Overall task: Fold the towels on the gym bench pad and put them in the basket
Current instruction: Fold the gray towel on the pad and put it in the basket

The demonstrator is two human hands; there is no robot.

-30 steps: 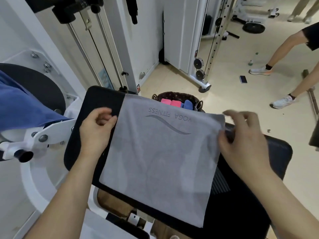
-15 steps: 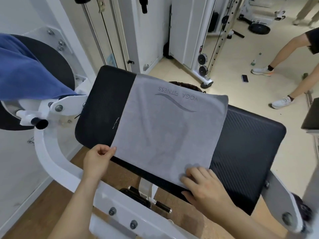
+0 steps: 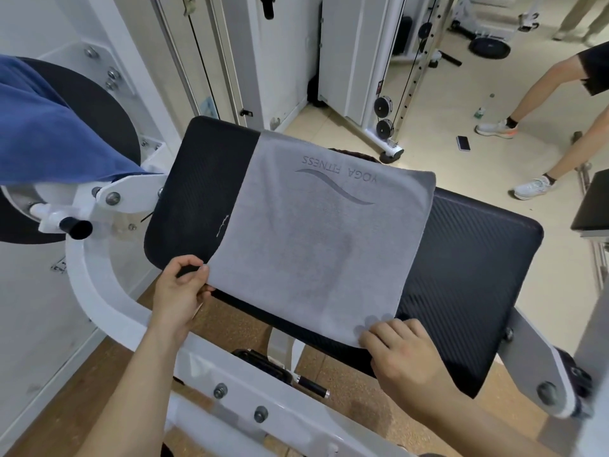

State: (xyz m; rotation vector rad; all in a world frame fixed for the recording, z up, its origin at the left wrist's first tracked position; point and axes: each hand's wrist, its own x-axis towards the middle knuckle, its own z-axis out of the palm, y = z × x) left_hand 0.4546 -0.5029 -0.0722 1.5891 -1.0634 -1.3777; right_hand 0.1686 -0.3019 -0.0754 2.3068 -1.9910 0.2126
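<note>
One gray towel point(image 3: 316, 235) lies flat across the black bench pad point(image 3: 468, 275), in the middle of the view. It covers the middle part of the pad, and bare pad shows at 9 o'clock and at 3 o'clock from it. The words YOGA FITNESS and a wavy line sit near the far end of the towel, upside down from here. The left hand point(image 3: 179, 291) is at 7 o'clock from the towel's middle. Its thumb and fingers are closed on the near left corner in a pinch. The right hand point(image 3: 402, 351) is at 5 o'clock and grips the near right corner. Its fingertips are tucked under the cloth and make little bumps in it. Both corners hang a bit past the near edge of the pad. At 12 o'clock, just past the far edge of the pad, a dark brown bit of the basket point(image 3: 349, 154) peeks out, and I cannot tell what is in it. At 10 o'clock a blue cloth point(image 3: 49, 133) hangs over a round black pad. A white metal frame point(image 3: 108, 291) curves under the bench at 8 o'clock. At 2 o'clock, on the pale floor, lies a phone point(image 3: 464, 142). Near it stand another person's legs in white shoes point(image 3: 534, 186).
</note>
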